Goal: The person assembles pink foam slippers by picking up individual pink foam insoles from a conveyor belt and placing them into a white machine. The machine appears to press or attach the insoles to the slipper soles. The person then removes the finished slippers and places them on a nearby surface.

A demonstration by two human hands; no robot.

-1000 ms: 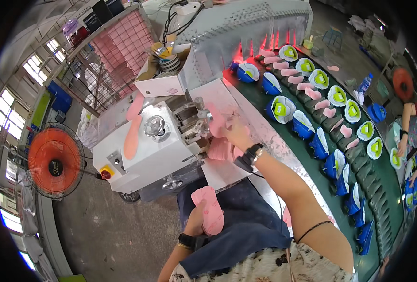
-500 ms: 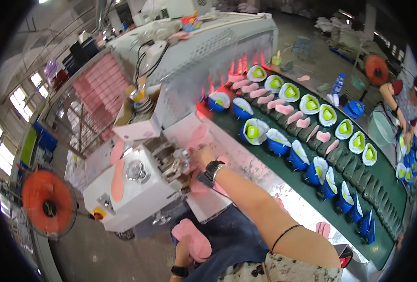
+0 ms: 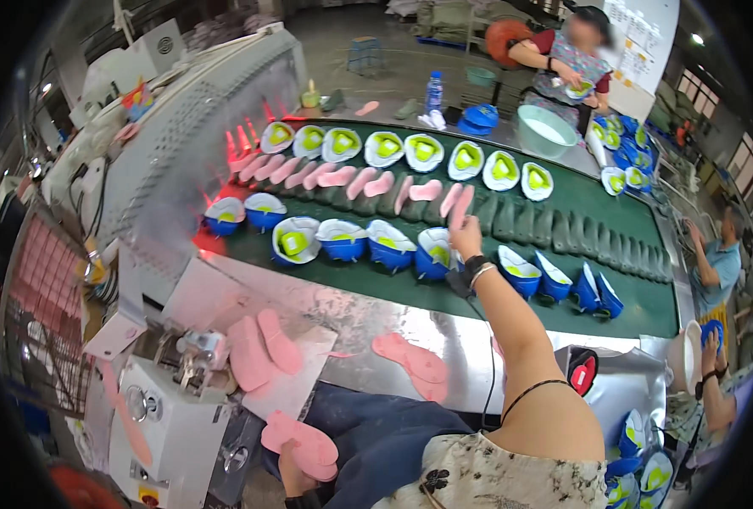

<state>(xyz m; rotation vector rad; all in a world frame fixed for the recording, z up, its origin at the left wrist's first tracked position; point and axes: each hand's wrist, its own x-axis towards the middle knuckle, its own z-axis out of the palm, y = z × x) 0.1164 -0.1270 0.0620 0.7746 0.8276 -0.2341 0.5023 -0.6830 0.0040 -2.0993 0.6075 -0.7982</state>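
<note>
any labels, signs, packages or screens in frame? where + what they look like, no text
Wall sheet: far top right, behind the co-worker; white rectangular board with rows of small dark marks.
Bottle label: on the clear plastic bottle at the belt's far edge; blue band.
Machine control: metal ledge beside the right forearm, near the right hand holding a pink insole; small black housing with a red face.
No screens or packages can be made out.

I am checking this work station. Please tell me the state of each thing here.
right hand: raised, holding a pink insole over the green belt
left hand: low, holding pink insoles
blue shoes: in rows on the belt
two pink insoles: flat on the metal table
</note>
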